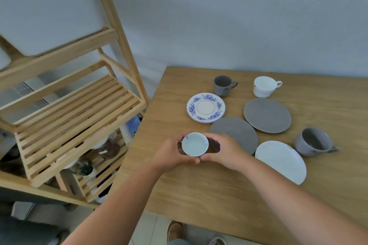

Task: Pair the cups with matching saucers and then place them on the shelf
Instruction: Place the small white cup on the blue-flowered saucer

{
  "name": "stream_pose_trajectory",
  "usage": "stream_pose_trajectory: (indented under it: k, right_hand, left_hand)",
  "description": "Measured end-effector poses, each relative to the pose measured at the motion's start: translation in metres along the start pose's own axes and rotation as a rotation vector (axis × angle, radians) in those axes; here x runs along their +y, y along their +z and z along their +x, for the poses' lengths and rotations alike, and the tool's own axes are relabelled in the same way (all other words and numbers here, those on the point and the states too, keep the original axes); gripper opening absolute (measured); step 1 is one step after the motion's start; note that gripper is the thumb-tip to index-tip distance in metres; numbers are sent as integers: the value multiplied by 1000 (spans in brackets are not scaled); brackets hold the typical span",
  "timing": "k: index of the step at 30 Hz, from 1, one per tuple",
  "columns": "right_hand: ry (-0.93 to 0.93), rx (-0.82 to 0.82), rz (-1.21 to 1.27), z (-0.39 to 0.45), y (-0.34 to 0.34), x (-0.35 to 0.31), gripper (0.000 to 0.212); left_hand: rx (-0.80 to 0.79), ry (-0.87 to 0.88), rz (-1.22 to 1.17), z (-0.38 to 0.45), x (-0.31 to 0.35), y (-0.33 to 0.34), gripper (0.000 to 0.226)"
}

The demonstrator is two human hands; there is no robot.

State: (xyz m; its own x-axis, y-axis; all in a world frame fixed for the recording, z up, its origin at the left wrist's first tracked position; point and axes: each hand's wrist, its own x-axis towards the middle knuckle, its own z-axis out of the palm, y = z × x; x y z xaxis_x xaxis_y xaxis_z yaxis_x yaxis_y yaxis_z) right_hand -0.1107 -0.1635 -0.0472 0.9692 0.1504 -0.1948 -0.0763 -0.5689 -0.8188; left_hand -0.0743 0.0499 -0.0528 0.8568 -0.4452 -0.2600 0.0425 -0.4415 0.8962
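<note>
Nearest, close to the left edge of the tabletop (199, 195): small white cup (194, 144) with no handle, held upright a little above the wood, cradled between both hands. Left hand (169, 155) curled around its left wall and under the base, right hand (223, 153) closed on the right wall, so each grip clasping the same cup. Blue mark seen on the inner rim, hence probably the partner of the floral saucer.

To handle: thin glazed ware, light, stiff, smooth and likely slippery, easy to chip on a hard knock. Best taken by the wall and from below, as now, not by the rim only.

Just right of the hands: a grey saucer (237, 135), partly hidden by the right hand. Nearer the right side, a white saucer (280, 161), and past it a wide grey cup (312, 142) with handle to the right.

Farther: blue floral saucer (206, 107), touching or just overlapping the grey one, cannot tell which. Second grey saucer (267, 115) to the right of it.

Near the back edge: small dark grey cup (224, 85) and white cup (263, 86), both upright, apart.

Left of the tabletop: wooden shelf (79, 109), its slatted middle tier free to receive pairs. No pair made yet, by judgement.
</note>
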Motion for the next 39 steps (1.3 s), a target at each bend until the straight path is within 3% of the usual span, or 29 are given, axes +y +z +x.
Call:
stream_pose_trajectory:
  k: [7, 14, 20, 23, 29, 31, 34, 36, 39]
  right_hand:
    - [48, -6, 196, 30, -25, -13, 68]
    - [73, 110, 264, 81, -58, -26, 67]
    - [129, 168, 241, 108, -61, -21, 69]
    - [157, 198, 252, 113, -63, -13, 68]
    - [167, 209, 291, 117, -63, -9, 66]
    - [181, 288, 300, 114, -69, -3, 61]
    - [202, 572, 242, 116, -82, 4, 42]
    - [247, 735, 211, 125, -93, 2, 41]
    - [312, 757, 200, 144, -104, -3, 50]
  left_hand:
    - [-43, 9, -37, 35, 23, -27, 91]
    - [-6, 107, 172, 102, 70, -49, 79]
    - [-12, 55, 237, 139, 60, -49, 101]
    - [-51, 58, 233, 149, 61, -48, 78]
    - [-96, 66, 213, 162, 56, -56, 110]
    - [-101, 62, 168, 165, 56, -54, 113]
    - [-49, 67, 58, 177, 69, -54, 92]
    - [-24, 72, 72, 192, 80, -54, 83]
    - [-58, 25, 143, 212, 93, -48, 81]
